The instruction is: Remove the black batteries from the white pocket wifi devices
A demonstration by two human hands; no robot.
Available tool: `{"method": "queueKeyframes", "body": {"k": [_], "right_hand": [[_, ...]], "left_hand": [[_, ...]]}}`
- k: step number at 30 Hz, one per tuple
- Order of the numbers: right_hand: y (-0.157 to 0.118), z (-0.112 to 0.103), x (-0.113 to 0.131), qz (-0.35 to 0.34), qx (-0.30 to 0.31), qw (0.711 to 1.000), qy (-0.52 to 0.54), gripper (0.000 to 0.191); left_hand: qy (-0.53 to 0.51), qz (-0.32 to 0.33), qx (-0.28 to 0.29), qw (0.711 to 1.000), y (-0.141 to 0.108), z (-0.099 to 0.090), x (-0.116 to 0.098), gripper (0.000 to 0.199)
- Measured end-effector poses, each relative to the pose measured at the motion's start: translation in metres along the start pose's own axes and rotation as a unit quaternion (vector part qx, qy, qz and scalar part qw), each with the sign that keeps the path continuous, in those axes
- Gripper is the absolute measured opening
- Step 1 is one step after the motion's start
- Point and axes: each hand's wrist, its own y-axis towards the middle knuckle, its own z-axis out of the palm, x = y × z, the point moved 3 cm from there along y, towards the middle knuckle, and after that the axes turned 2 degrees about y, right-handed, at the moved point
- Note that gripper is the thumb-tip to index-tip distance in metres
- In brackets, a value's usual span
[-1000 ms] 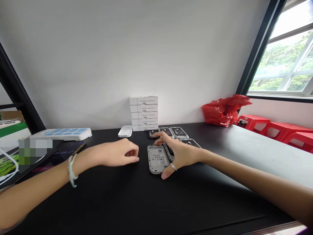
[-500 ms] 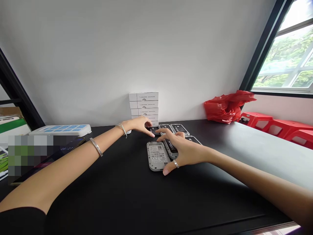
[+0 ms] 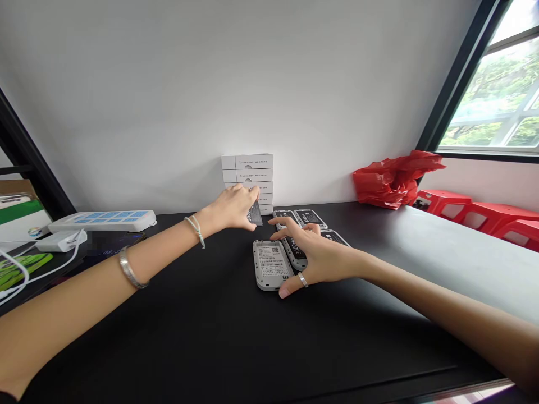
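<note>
Black battery point(image 3: 254, 214): pinched in the left hand point(image 3: 233, 206), tilted up, just in front of the white box stack point(image 3: 247, 174), top middle of the frame

Right hand point(image 3: 315, 258): open and spread, fingers resting on a gray device point(image 3: 293, 253), thumb just beside the barcode-labelled gray device point(image 3: 272, 265)

More devices: three more gray ones point(image 3: 309, 217) just past the right fingers, center of the frame

Tabletop point(image 3: 168, 325): black, with a white-and-blue power strip point(image 3: 101, 221) at left and a red plastic bag point(image 3: 389, 182) at upper right behind it
</note>
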Motion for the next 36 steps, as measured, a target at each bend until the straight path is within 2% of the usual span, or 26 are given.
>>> {"method": "queueKeyframes", "body": {"k": [2, 4, 8, 12, 17, 21, 29, 33, 36], "right_hand": [[0.000, 0.000, 0.000, 0.006, 0.000, 1.000, 0.006, 0.111], [0.000, 0.000, 0.001, 0.006, 0.003, 1.000, 0.011, 0.111], [-0.001, -0.001, 0.002, 0.002, 0.003, 1.000, 0.009, 0.110], [-0.001, -0.001, 0.003, -0.019, -0.005, 1.000, 0.009, 0.105], [-0.001, 0.001, 0.001, -0.004, -0.007, 1.000, 0.017, 0.103], [-0.001, 0.003, 0.002, -0.030, -0.013, 0.999, 0.021, 0.102], [-0.001, 0.002, 0.003, -0.005, 0.008, 0.999, 0.035, 0.108], [-0.001, 0.003, 0.009, -0.027, 0.015, 0.999, 0.014, 0.104], [0.001, 0.007, 0.011, -0.027, 0.018, 0.999, 0.001, 0.099]], "left_hand": [[0.004, -0.003, -0.038, 0.999, -0.012, -0.013, -0.001, 0.062], [-0.071, -0.010, -0.042, 0.997, -0.025, -0.019, -0.004, 0.064], [-0.192, -0.006, -0.002, 0.981, -0.051, -0.014, -0.021, 0.065], [-0.232, -0.008, 0.026, 0.972, -0.065, -0.005, -0.038, 0.063], [-0.273, 0.004, 0.060, 0.960, -0.071, -0.004, -0.044, 0.067], [-0.280, 0.017, 0.070, 0.957, -0.079, -0.003, -0.045, 0.056], [-0.225, 0.008, 0.084, 0.971, -0.098, 0.006, -0.048, 0.046], [-0.204, 0.010, 0.085, 0.975, -0.101, 0.000, -0.045, 0.050], [-0.221, 0.018, 0.047, 0.974, -0.097, -0.011, -0.040, 0.036]]}}
